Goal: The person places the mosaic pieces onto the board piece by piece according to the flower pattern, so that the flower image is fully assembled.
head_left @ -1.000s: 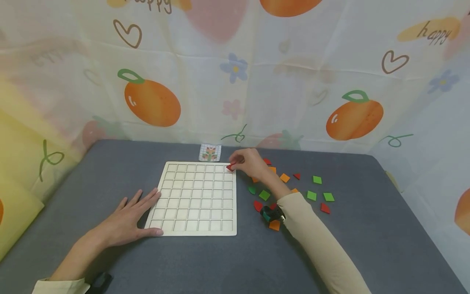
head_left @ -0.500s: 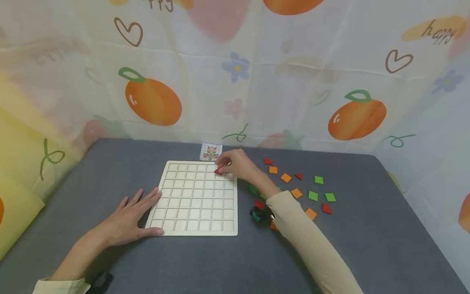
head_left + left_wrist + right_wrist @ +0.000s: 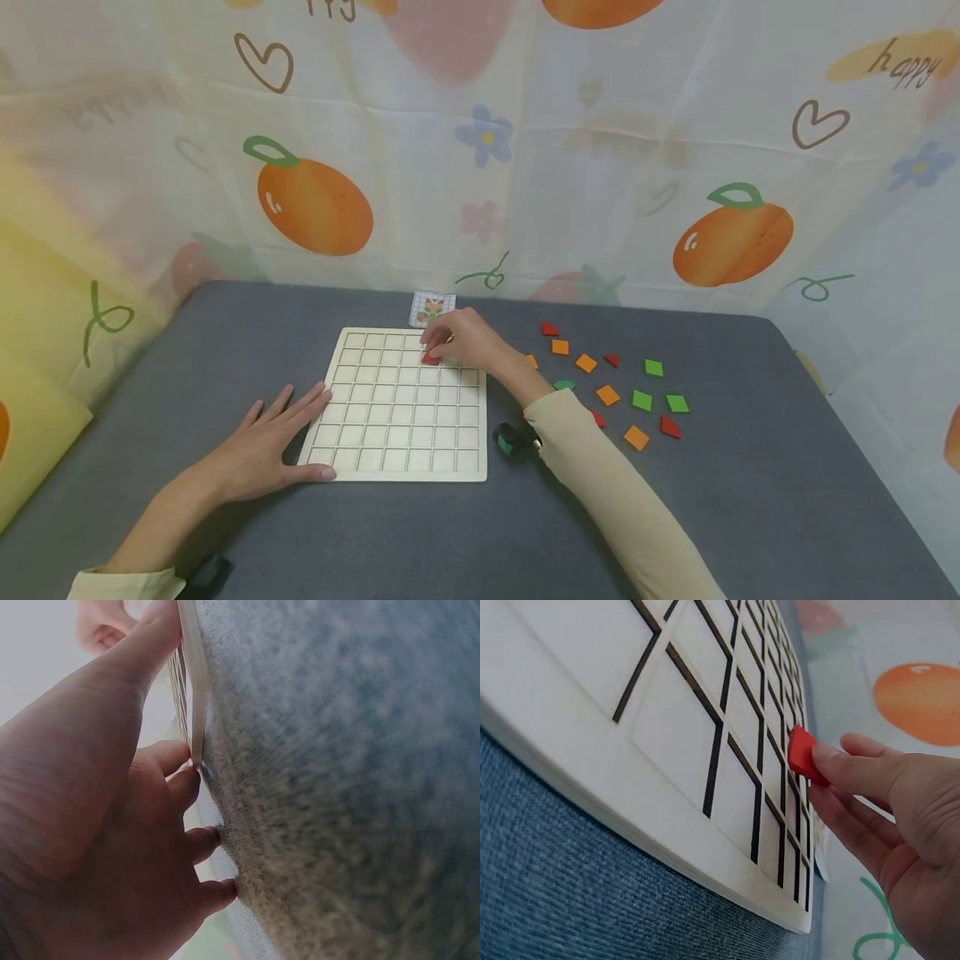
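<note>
A pale grid board (image 3: 392, 414) lies flat on the dark table, its square cells bare in the head view. My left hand (image 3: 258, 446) rests with spread fingers at the board's left edge, thumb at the front corner. In the left wrist view the fingers (image 3: 202, 844) touch the table beside the board's rim. My right hand (image 3: 468, 340) pinches a red tile (image 3: 431, 358) between thumb and fingers, over the upper rows of the grid. The right wrist view shows the red tile (image 3: 804, 755) tilted, close over the cells.
Several loose tiles lie right of the board, among them an orange square (image 3: 607, 395), a green tile (image 3: 642, 401) and a red tile (image 3: 670, 427). My right forearm covers part of them. A small pattern card (image 3: 427, 307) lies behind the board, partly hidden by my right hand.
My right hand has moved left with the red tile, from the board's far right corner to over the upper rows, uncovering some loose tiles. The left hand stays in place.
</note>
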A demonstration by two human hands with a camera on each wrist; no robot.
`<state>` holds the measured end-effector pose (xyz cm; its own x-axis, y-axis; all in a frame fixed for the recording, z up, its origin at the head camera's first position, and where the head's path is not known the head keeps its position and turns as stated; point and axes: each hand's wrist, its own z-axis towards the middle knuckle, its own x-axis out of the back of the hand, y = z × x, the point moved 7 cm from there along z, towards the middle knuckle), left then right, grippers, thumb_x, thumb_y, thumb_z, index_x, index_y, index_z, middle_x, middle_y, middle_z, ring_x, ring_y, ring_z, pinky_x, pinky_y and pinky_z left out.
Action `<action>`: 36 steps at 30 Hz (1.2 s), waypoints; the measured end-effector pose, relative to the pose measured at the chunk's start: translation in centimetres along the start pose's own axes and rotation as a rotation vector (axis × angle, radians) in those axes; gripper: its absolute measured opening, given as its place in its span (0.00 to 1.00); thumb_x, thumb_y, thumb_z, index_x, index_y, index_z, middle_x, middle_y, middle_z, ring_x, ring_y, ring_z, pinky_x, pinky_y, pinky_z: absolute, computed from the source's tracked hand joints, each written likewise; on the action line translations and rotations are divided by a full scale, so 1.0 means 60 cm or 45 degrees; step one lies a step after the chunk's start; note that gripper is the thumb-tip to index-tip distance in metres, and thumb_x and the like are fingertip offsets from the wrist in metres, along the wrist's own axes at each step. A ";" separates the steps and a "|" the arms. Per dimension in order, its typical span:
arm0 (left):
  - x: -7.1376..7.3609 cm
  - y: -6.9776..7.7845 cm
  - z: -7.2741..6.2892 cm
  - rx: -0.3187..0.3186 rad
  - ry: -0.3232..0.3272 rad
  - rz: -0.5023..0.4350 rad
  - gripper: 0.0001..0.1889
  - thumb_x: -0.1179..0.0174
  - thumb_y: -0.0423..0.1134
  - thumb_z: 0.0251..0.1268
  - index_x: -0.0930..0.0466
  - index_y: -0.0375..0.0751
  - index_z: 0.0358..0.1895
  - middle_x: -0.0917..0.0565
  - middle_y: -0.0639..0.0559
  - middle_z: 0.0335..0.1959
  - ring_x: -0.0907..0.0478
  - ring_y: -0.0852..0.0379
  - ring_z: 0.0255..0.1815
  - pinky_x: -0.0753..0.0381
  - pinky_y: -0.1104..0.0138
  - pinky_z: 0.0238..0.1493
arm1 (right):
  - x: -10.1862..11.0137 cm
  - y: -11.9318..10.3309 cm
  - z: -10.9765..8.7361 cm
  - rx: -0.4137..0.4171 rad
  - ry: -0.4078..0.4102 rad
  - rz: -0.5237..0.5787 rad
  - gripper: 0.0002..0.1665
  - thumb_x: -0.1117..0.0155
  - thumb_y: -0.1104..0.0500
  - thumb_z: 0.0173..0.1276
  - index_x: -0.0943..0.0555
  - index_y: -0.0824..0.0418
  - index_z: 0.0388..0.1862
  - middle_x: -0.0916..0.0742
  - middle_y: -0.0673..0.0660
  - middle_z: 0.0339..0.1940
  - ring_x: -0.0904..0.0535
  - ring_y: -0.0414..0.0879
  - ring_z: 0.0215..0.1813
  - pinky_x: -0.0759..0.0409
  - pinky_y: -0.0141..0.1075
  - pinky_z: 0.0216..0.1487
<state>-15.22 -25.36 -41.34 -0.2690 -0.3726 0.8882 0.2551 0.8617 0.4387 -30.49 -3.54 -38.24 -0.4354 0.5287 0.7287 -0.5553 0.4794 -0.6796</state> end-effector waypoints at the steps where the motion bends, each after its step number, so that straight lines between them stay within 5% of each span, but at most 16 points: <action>1: 0.000 0.000 0.000 0.002 -0.001 0.001 0.57 0.37 0.71 0.50 0.49 0.44 0.78 0.50 0.43 0.79 0.59 0.27 0.76 0.62 0.31 0.67 | -0.001 -0.001 0.001 0.001 -0.008 -0.004 0.09 0.30 0.68 0.62 0.14 0.65 0.42 0.11 0.55 0.36 0.15 0.45 0.40 0.19 0.28 0.43; 24: -0.001 0.001 0.001 -0.006 0.002 0.007 0.56 0.37 0.70 0.51 0.49 0.45 0.79 0.50 0.44 0.80 0.58 0.27 0.76 0.61 0.30 0.66 | -0.015 0.005 0.000 -0.049 -0.014 -0.035 0.10 0.32 0.69 0.64 0.15 0.65 0.45 0.12 0.57 0.38 0.15 0.46 0.42 0.20 0.27 0.42; 36: -0.001 0.003 0.002 -0.008 0.001 0.012 0.56 0.36 0.70 0.50 0.48 0.44 0.78 0.50 0.43 0.79 0.58 0.27 0.76 0.61 0.30 0.65 | 0.026 0.000 -0.013 -0.064 -0.070 -0.061 0.14 0.33 0.65 0.66 0.17 0.66 0.51 0.12 0.57 0.43 0.16 0.47 0.46 0.20 0.31 0.47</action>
<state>-15.26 -25.16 -41.31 -0.2661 -0.3650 0.8922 0.2636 0.8627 0.4315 -30.60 -2.18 -37.18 -0.4484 0.4655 0.7631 -0.5407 0.5386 -0.6462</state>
